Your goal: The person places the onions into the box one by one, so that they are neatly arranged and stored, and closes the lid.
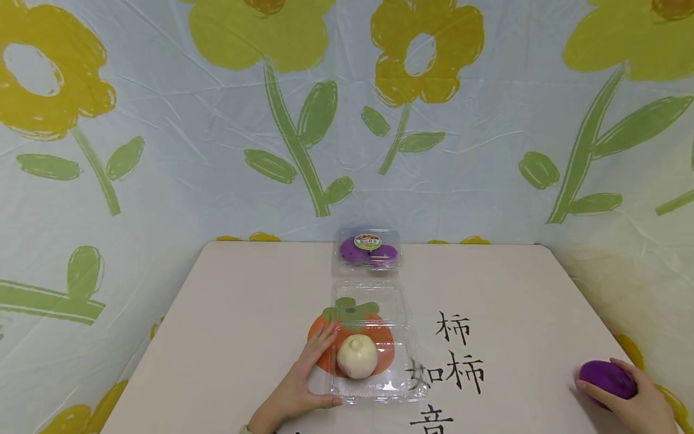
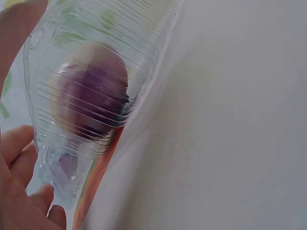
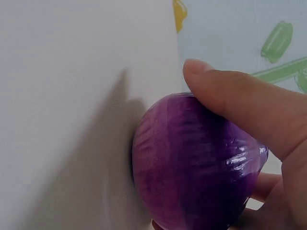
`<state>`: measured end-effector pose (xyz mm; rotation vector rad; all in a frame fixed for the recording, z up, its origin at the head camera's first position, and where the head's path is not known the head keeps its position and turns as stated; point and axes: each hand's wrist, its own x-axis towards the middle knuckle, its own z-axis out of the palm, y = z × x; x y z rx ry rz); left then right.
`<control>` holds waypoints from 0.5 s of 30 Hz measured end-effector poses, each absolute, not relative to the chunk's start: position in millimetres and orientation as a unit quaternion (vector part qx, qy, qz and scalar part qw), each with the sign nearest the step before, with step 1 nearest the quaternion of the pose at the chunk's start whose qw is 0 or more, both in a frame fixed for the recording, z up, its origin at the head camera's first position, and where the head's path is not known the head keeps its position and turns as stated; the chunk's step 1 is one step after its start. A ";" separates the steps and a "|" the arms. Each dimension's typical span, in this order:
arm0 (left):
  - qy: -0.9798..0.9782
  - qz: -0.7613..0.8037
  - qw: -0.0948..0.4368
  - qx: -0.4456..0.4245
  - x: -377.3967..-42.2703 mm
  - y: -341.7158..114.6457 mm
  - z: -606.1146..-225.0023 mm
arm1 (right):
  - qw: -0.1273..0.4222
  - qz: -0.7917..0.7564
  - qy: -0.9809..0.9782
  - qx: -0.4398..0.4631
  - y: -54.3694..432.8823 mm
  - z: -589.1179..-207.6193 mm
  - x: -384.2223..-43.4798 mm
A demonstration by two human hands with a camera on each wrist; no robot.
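Note:
A clear plastic clamshell box lies with its lid folded back, and a whitish garlic-like bulb sits inside. From the left wrist view, the bulb shows purple tints through the ribbed wall. My left hand rests along the box's left side, its fingers fairly straight and its thumb by the near corner. Over at the table's right edge, my right hand grips a purple onion. Thumb and fingers hold the onion on opposite sides, close above the tabletop.
Behind the lid, a closed clear box holds purple round items under a colourful label. The pale table bears a printed orange persimmon and black characters. A flower-patterned cloth stands around the table's back and sides.

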<state>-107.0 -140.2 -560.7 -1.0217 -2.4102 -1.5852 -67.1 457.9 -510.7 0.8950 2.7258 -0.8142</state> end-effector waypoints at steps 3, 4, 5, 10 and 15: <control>-0.788 -0.516 0.040 -0.333 -106.4 -140.1 -560.2 | 0.079 -0.269 0.910 0.305 457.1 -511.2 -66.9; -0.788 -0.515 0.041 -0.334 -106.3 -140.1 -560.1 | 0.077 -0.269 0.909 0.308 456.5 -510.7 -66.9; -0.789 -0.515 0.041 -0.334 -106.3 -140.0 -559.9 | 0.077 -0.270 0.908 0.311 455.6 -510.2 -66.8; -0.789 -0.514 0.045 -0.335 -106.4 -139.9 -559.1 | 0.078 -0.273 0.902 0.326 449.9 -505.9 -67.5; -0.787 -0.513 0.051 -0.340 -106.4 -139.8 -558.6 | 0.047 -0.274 0.916 0.289 445.8 -502.2 -69.8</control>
